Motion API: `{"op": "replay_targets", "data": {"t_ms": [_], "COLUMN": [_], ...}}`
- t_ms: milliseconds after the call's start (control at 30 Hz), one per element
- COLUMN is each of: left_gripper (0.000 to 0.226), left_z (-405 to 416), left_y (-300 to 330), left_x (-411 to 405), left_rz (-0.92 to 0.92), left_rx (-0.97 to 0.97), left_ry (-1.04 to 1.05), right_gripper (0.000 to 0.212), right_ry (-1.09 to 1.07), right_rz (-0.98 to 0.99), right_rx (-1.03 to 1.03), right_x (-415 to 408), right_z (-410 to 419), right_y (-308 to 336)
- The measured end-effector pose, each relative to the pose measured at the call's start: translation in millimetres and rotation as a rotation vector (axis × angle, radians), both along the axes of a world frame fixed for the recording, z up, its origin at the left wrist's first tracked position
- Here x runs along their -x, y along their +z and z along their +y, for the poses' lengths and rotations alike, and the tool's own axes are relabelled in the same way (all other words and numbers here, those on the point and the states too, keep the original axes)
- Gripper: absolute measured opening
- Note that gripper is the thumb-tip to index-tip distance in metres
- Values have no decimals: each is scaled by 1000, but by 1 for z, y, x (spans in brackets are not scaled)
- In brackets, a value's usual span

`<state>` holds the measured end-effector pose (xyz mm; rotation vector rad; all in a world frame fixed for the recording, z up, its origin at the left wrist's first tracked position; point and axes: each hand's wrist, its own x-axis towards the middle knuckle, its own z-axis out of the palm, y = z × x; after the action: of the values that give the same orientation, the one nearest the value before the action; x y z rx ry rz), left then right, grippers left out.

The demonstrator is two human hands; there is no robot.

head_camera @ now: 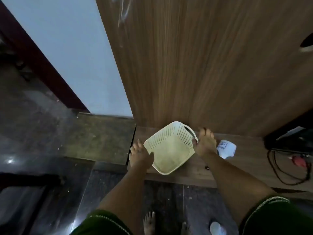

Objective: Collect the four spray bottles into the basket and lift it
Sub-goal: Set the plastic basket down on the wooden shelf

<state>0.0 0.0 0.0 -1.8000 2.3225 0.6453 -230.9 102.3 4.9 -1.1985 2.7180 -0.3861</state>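
Note:
A cream slotted plastic basket point(169, 148) sits on a low wooden ledge point(245, 167), turned diamond-wise, with nothing inside it. My left hand point(139, 155) grips its left rim, thumb over the edge. On the right rim, beside the basket's handle, my right hand point(205, 144) holds on. A white bottle-like object with a label point(226, 149) lies on the ledge just right of my right hand, partly hidden by it. Another pale round object point(216, 228) lies on the floor by my feet.
A tall wood-grain panel point(203, 65) rises right behind the basket. A dark device with black cables and a red part point(298, 160) occupies the ledge's right end. Dark stone floor point(50, 133) and a step lie to the left. My bare feet point(149, 223) stand below.

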Motion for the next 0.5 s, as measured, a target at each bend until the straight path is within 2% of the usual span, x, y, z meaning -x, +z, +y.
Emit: {"op": "replay_targets", "data": {"t_ms": [100, 200, 267, 400, 500], "left_gripper": [101, 102, 91, 46, 42], "left_z": [8, 13, 14, 17, 16], "left_y": [-45, -77, -90, -105, -109], "left_x": [0, 6, 12, 18, 23], "left_rz": [37, 160, 219, 230, 232], "left_rx": [-318, -516, -554, -480, -463], "left_ry": [244, 425, 478, 496, 500], "right_gripper": [64, 69, 72, 72, 66], "right_ry": [-8, -22, -38, -40, -38], "right_rz": [-135, -244, -260, -248, -270], "right_rx": [-100, -147, -143, -100, -68], "right_x": [0, 3, 8, 15, 24], "right_z": [-11, -23, -34, -56, -70], "right_y": [-42, -78, -91, -108, -110]}}
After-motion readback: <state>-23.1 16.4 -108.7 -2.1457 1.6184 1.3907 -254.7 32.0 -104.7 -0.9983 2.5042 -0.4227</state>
